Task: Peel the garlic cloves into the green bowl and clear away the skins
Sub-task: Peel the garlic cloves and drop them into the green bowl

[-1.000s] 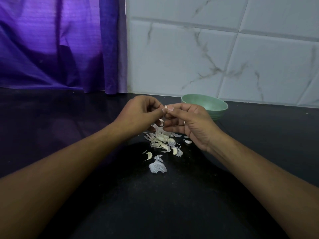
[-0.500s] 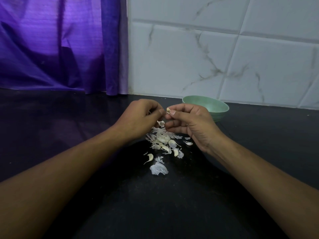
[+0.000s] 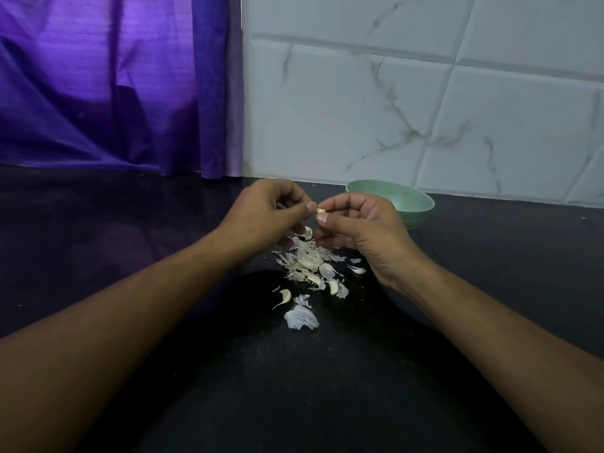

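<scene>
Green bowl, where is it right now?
In the head view the green bowl sits on the dark counter right of centre, just behind the right hand, near the tiled wall.

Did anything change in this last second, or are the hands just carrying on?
Barely. The left hand and right hand still pinch the small pale garlic clove between them; their grip shuffled slightly, so a little more clove shows. Nothing was picked up or dropped. The heap of white papery skins and the round green bowl lie as before.
</scene>
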A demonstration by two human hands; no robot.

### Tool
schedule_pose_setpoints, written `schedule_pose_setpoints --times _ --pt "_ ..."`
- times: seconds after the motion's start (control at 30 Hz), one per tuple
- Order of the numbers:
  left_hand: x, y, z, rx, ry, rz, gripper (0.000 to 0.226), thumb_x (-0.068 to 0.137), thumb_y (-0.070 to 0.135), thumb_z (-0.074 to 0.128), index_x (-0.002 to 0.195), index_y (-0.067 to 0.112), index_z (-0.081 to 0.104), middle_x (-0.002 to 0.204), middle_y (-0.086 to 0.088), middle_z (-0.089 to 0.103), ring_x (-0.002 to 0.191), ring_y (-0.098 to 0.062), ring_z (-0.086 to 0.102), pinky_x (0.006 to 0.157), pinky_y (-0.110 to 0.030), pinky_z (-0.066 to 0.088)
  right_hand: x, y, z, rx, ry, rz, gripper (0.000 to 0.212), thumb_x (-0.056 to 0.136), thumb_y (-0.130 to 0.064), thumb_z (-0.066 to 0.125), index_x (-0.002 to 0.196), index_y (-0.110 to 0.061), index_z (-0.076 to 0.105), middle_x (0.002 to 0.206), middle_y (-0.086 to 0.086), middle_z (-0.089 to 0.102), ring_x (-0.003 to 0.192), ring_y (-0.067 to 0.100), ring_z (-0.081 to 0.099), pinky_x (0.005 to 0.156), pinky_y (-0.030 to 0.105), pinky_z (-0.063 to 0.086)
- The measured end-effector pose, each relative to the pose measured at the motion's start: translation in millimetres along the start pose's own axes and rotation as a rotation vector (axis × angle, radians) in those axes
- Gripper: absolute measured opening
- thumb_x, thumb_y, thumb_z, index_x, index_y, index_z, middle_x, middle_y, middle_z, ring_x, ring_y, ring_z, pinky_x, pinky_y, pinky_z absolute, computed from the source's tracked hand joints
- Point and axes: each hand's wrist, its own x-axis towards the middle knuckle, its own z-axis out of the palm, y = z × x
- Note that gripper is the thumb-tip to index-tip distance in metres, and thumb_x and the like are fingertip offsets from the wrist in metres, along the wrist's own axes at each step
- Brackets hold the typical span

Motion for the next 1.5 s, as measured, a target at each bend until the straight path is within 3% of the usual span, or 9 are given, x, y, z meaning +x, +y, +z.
schedule_pose_setpoints --times 0.17,0.43,0.57,0.63,0.73,1.07,1.4,1.5 --pt "1.2 -1.6 -0.5 -0.01 -0.027 -0.005 0.011 0.091 0.022 0.079 0.09 0.014 0.072 0.078 -0.006 0.075 0.077 -0.023 0.076 0.063 -0.042 0.064 -0.4 0.0 -0.4 0.019 0.007 -0.011 0.011 0.092 0.001 0.072 0.103 0.002 0.071 0.093 0.018 0.077 0.078 0.022 0.074 0.079 0.04 0.065" --pt "1.7 -5.9 -1.9 0.087 -0.005 0.011 0.012 0.089 0.006 0.077 0.087 0.018 0.076 0.078 -0.003 0.074 0.075 -0.022 0.075 0.061 -0.038 0.064 1.1 -1.2 -2.5 0.013 0.07 -0.01 0.012 0.092 0.002 0.071 0.104 -0.001 0.072 0.085 0.016 0.073 0.076 0.023 0.073 0.076 0.039 0.065" --pt "-2.1 -1.6 0.6 0.062 -0.016 0.027 0.008 0.097 0.019 0.071 0.098 0.017 0.079 0.084 -0.003 0.077 0.075 -0.015 0.074 0.065 -0.041 0.065 0.4 0.4 -1.1 0.003 0.062 -0.011 0.016 0.092 0.001 0.071 0.108 0.0 0.073 0.09 0.017 0.076 0.078 0.024 0.072 0.076 0.039 0.065" --pt "-3.3 1.1 0.9 0.102 -0.012 0.068 0.011 0.093 0.03 0.078 0.095 0.019 0.079 0.081 -0.001 0.077 0.074 -0.016 0.075 0.061 -0.039 0.065 0.0 -0.5 -1.7 0.006 0.053 -0.001 0.017 0.092 0.0 0.072 0.109 0.002 0.071 0.092 0.017 0.078 0.077 0.025 0.073 0.074 0.037 0.065" --pt "-3.8 2.8 0.7 0.152 0.009 0.104 0.01 0.089 0.028 0.082 0.091 0.019 0.078 0.076 -0.001 0.076 0.07 -0.02 0.075 0.06 -0.044 0.064 -0.7 -1.3 -1.7 -0.002 0.039 0.007 0.018 0.092 -0.003 0.074 0.108 0.001 0.069 0.089 0.013 0.079 0.072 0.022 0.074 0.074 0.038 0.064" --pt "-1.4 -0.5 1.0 -0.069 -0.02 0.003 0.01 0.09 0.015 0.079 0.099 0.012 0.076 0.077 -0.005 0.075 0.07 -0.016 0.073 0.067 -0.049 0.063 1.2 -2.8 -1.7 0.044 0.033 0.012 0.01 0.089 -0.001 0.074 0.1 -0.002 0.073 0.085 0.017 0.075 0.07 0.02 0.072 0.073 0.036 0.065" --pt "-0.1 0.1 -1.2 -0.153 -0.061 -0.036 0.011 0.092 0.014 0.077 0.097 0.006 0.075 0.076 -0.006 0.075 0.069 -0.016 0.072 0.06 -0.034 0.062 0.2 -4.1 -1.2 0.058 0.017 0.016 0.013 0.09 0.001 0.073 0.102 0.002 0.069 0.084 0.015 0.075 0.072 0.023 0.073 0.073 0.039 0.065" --pt "-0.6 -0.8 -0.7 -0.16 -0.078 -0.04 0.013 0.095 0.017 0.074 0.1 0.004 0.074 0.082 -0.011 0.076 0.072 -0.018 0.072 0.061 -0.035 0.061 0.1 -4.3 -1.2 0.072 0.005 0.019 0.012 0.089 0.004 0.072 0.099 0.0 0.067 0.083 0.017 0.075 0.073 0.025 0.074 0.073 0.039 0.065"
